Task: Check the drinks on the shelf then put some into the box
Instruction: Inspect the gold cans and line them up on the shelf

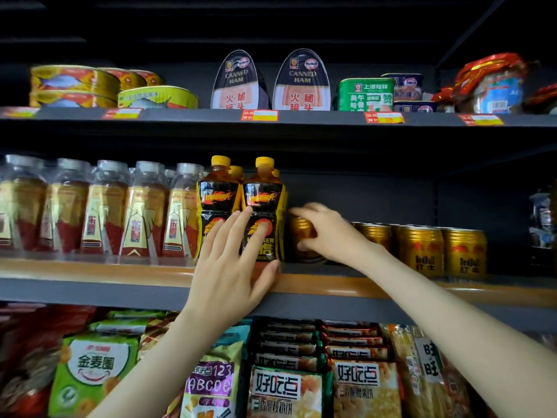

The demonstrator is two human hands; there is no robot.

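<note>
On the middle shelf [90, 286] stand clear bottles with red and gold labels [141, 212], two yellow-capped dark energy drink bottles [262, 203], and a row of gold cans [422, 251]. My left hand [232, 267] lies with straight fingers spread against the front of the right energy drink bottle. My right hand [328, 233] curls its fingers and thumb round the leftmost gold can [301, 233], just right of that bottle. No box is in view.
The top shelf carries fish tins [78, 86], canned ham [301, 82] and green tins [366, 95]. Snack bags [286, 384] fill the shelf below. A dark gap lies behind the gold cans, and the shelf's right end holds a dim package [542, 218].
</note>
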